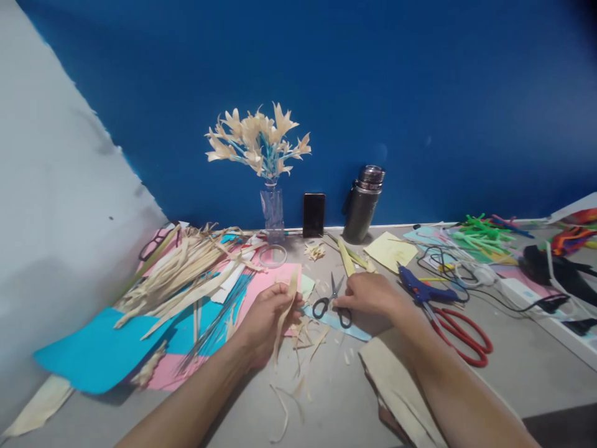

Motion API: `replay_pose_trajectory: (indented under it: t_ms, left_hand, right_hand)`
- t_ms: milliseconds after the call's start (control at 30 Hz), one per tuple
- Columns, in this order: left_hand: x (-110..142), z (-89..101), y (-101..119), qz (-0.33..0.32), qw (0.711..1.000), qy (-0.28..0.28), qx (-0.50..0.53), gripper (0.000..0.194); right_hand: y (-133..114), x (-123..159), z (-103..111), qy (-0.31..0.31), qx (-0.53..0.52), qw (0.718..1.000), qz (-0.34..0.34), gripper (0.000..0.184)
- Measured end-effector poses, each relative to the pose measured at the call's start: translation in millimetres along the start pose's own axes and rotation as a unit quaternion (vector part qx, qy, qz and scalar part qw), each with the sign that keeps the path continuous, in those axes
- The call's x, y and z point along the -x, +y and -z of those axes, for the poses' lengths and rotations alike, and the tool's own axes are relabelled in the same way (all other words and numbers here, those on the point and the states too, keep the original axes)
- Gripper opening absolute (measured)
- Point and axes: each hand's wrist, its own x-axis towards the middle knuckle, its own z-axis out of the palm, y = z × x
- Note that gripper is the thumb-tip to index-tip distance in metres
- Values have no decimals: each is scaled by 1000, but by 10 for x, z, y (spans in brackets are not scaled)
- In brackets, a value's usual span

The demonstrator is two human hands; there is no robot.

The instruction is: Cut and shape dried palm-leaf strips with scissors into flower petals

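Note:
My left hand (275, 311) pinches a pale strip of dried husk (282, 320), which hangs down past the fingers. To its right, a small pair of scissors with black handles (333, 305) points away from me over the table. My right hand (370, 295) reaches in from the right, its fingertips closed at the scissors near the pivot. Under the scissors is a light blue strip (357, 330). Husk scraps (310, 336) are scattered between and below my hands. A folded beige cloth (396, 379) is partly hidden by my right forearm.
Husk flowers (259, 140) stand in a clear bottle (273, 211) by a phone (314, 214) and a flask (364, 204). At left, dried husks (186, 264) lie on blue sheets (102, 348). At right are a glue gun (426, 289), red-handled scissors (461, 336) and a power strip (550, 323).

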Motion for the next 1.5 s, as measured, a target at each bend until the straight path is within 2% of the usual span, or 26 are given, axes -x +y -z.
replay_pose_trajectory:
  t_ms: [67, 200, 333, 467, 600, 733, 833, 967, 1100, 1333, 1500]
  left_hand:
    - [1, 9, -4, 3, 1000, -18, 0, 15]
    - [-16, 32, 6, -1, 996, -81, 34, 24]
    - [-25, 24, 8, -5, 996, -88, 29, 28]
    - [9, -4, -2, -9, 998, -67, -12, 35]
    - [29, 1, -7, 3, 998, -44, -44, 34]
    - [9, 22, -6, -12, 998, -66, 14, 31]
    - [1, 15, -17, -18, 996, -80, 21, 33]
    - [31, -28, -51, -34, 994, -97, -21, 36]
    - [40, -59, -72, -40, 994, -90, -45, 28]
    - [-36, -14, -53, -4, 999, -37, -12, 24]
    - [-39, 5, -2, -10, 1000, -14, 20, 22]
  right_hand:
    - [-61, -51, -77, -21, -11, 1000, 9, 44]
    - [-147, -99, -149, -19, -10, 1000, 13, 22]
    - [-126, -66, -97, -3, -6, 1000, 28, 16]
    - [-205, 16, -73, 83, 0, 994, 74, 17]
    - [-336, 59, -155, 168, 1, 977, 127, 17]
    - [-362, 23, -241, 244, -16, 964, 105, 23]
    - [-344, -5, -267, 264, -25, 961, 82, 23]
    - [-393, 14, -289, 255, -33, 962, 95, 19]
    - [-487, 56, -293, 222, -37, 968, 108, 21]
    - [-559, 30, -322, 88, -36, 992, 88, 34]
    - [-688, -79, -389, 91, -43, 994, 48, 39]
